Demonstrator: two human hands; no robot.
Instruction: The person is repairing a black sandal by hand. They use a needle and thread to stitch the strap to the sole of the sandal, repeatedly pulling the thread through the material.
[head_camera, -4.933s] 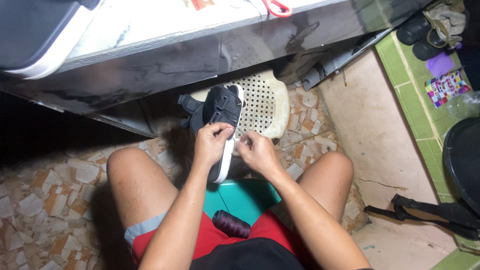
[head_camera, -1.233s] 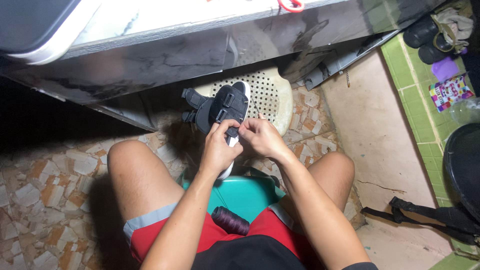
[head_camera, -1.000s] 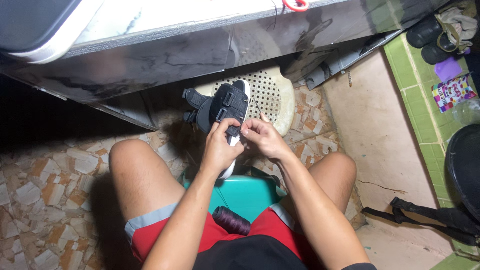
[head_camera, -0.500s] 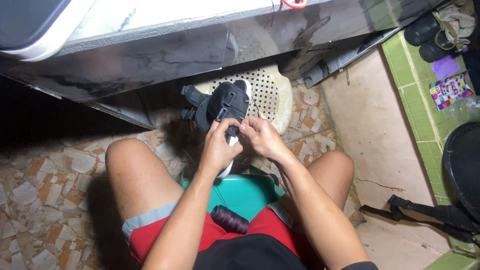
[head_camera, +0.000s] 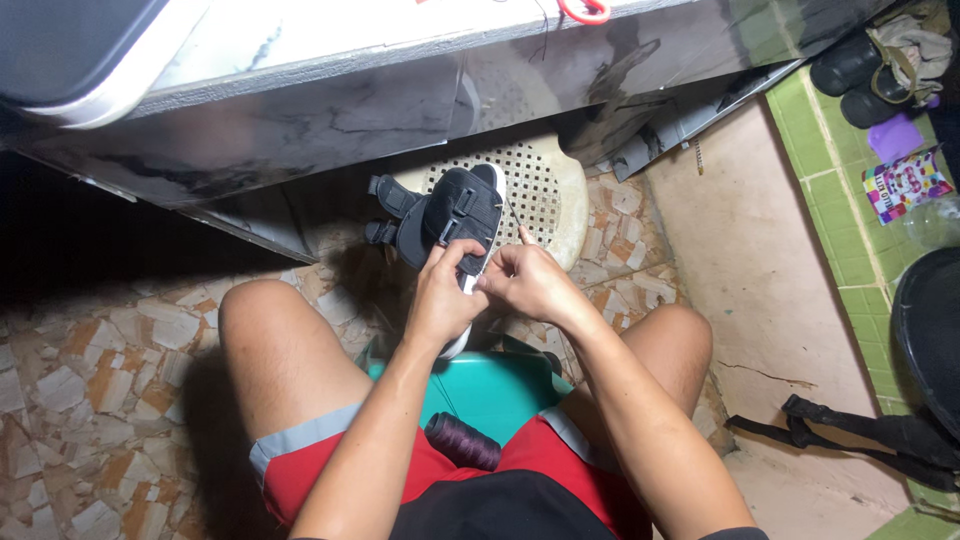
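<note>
A black strapped sandal with a white sole (head_camera: 455, 212) stands on end between my knees. My left hand (head_camera: 443, 296) grips its lower part, fingers curled around the sole edge. My right hand (head_camera: 525, 283) is beside it, fingertips pinched near the sole, with a thin thread or needle rising from them past the sandal's right side. A spool of dark purple thread (head_camera: 463, 441) lies on my lap, above red shorts. I sit on a teal plastic stool (head_camera: 490, 385).
A cream perforated plastic stool (head_camera: 545, 190) stands behind the sandal, under a dark marble counter edge (head_camera: 330, 95). Black straps (head_camera: 850, 430) lie on the floor at right. Shoes (head_camera: 860, 65) and a colourful packet (head_camera: 900, 185) rest on the green tiled ledge.
My hands have stayed on the sandal, shifting slightly. The right hand's fingers now pinch close to the sole edge. The view has drifted a little.
</note>
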